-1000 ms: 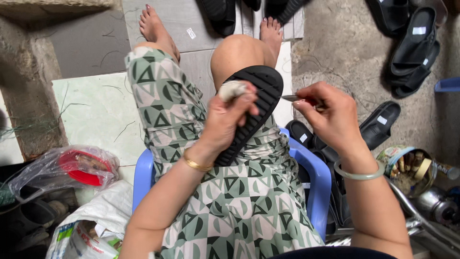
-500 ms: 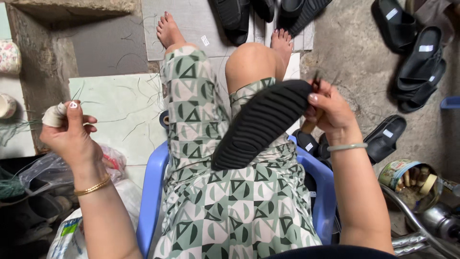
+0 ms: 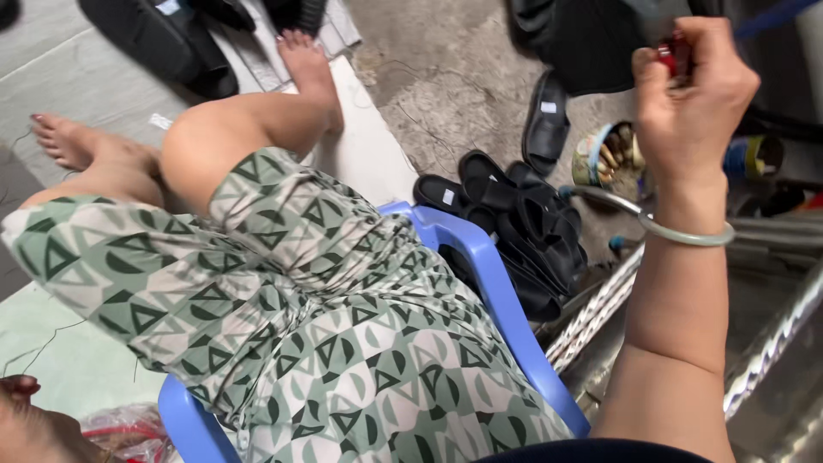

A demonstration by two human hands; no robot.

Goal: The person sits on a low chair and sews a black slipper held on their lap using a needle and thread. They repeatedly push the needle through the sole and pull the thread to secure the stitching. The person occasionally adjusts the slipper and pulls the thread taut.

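Observation:
My right hand is raised at the upper right with a pale bangle on the wrist. Its fingers are closed around a small red object, most of which is hidden by them. Only an edge of my left hand shows, in the bottom left corner beside my patterned green dress; what it holds is out of view. My bare legs stretch toward the upper left. Nothing lies on my lap.
I sit on a blue plastic chair. A pile of black sandals lies right beside it, with one more sandal and a tin can further out. Metal rails run under my right arm. A red-and-clear plastic bag sits at the bottom left.
The view has swung to the right. The black sole has gone from my lap, my right hand has risen to the upper right, and my left hand has dropped to the frame's corner.

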